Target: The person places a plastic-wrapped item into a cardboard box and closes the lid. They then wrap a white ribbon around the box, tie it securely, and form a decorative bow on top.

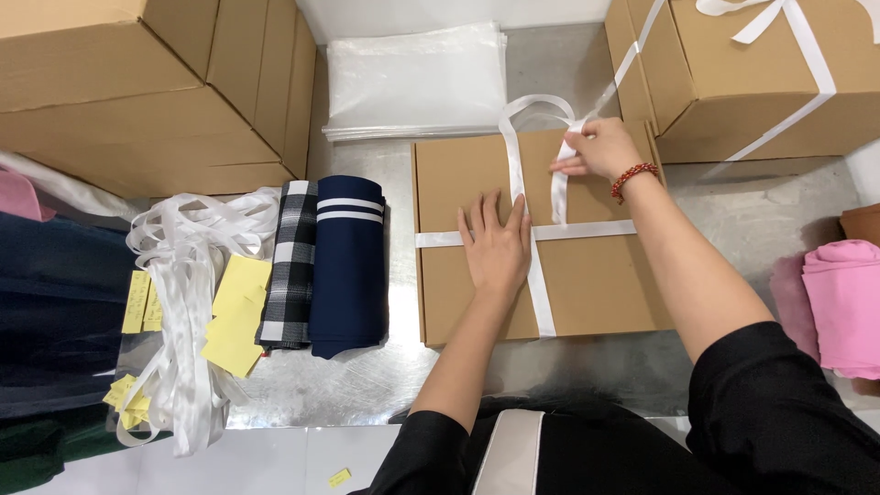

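Left hand (496,249) is lying flat, fingers spread, pressing where the white ribbon (536,275) crosses on the flat cardboard box (596,284) I'm facing; right hand (600,148) is pinching the smooth ribbon's loop at the box's far edge, directly beyond my left.

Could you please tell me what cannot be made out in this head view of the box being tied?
- Contents of the flat box: hidden by its closed lid.
- Ribbon crossing: covered by the left hand.
- Ribbon end in the right hand: its fingers hide the grip.
- Pink cloth: cut off by the right edge.
- Writing on the yellow notes: too small.
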